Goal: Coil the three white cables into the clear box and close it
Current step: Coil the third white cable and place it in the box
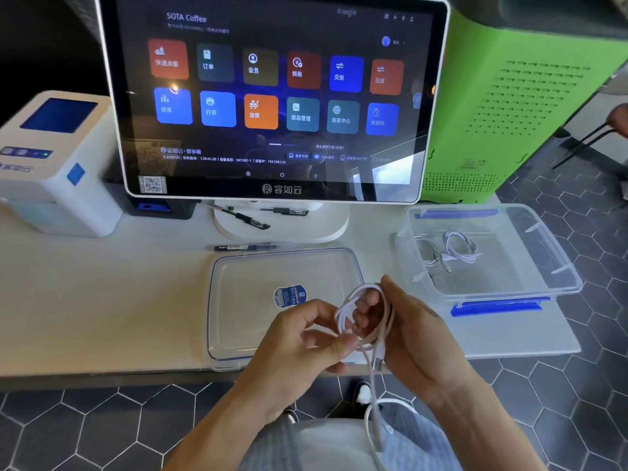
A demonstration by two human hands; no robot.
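Head view, cable: a thin white charging cable (365, 321), soft and light, is half wound into loops above the counter's (102, 300) front edge; its loose tail hangs toward the lap.
Handling: likely limp and springy, so loops may slip open; best pinched where the strands cross.
Right hand (407, 331): fingers curled through the coil, holding it.
Left hand (299, 341): fingertips pinch the strands on the coil's left side.
Box: the clear plastic box with blue latches (560, 283) sits open to the right, well apart from the hands, with coiled white cables (455, 248) inside.
Lid: the clear flat lid (238, 300) lies just beyond the hands.
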